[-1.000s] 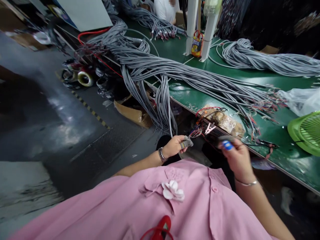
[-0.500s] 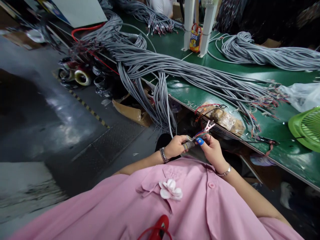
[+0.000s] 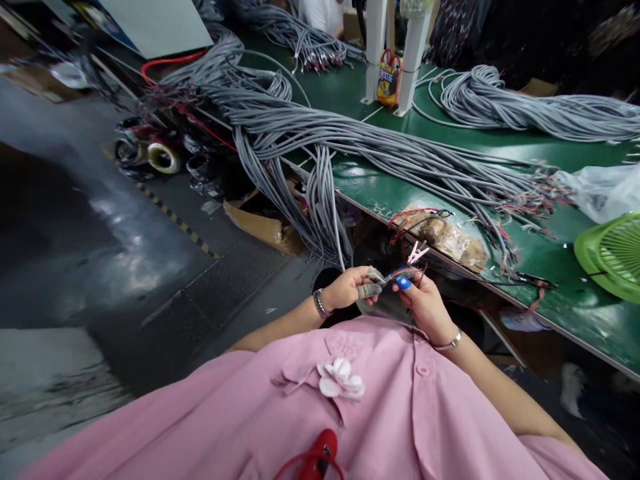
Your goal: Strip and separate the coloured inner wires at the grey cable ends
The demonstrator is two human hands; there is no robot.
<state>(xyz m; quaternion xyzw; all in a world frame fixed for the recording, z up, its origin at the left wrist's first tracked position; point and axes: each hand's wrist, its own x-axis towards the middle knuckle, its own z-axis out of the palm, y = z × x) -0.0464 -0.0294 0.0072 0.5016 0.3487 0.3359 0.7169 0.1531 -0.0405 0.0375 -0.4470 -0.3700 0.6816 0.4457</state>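
Note:
My left hand [image 3: 349,289], with grey striped covers on its thumb and finger, pinches the end of a grey cable [image 3: 342,252]. The cable rises from my hand to the hanging bundle. Thin coloured wires [image 3: 406,271] fan out of the cable end toward my right hand [image 3: 427,305]. That hand is closed on the wires, its thumb wrapped in a blue cover. Just beyond my right fingers is a pale pink clip [image 3: 417,253]; what it grips is too small to tell. My fingers partly hide the cable end.
A long bundle of grey cables [image 3: 370,137] lies across the green table [image 3: 350,175] and hangs over its edge. A taped brown block [image 3: 453,241] sits at the edge, with a green fan [image 3: 613,257] to the right. Below is an open cardboard box [image 3: 263,223].
My left hand has shifted slightly left, widening the gap between my hands and showing more of the cable end. My right hand stays nearly in place, holding the wires.

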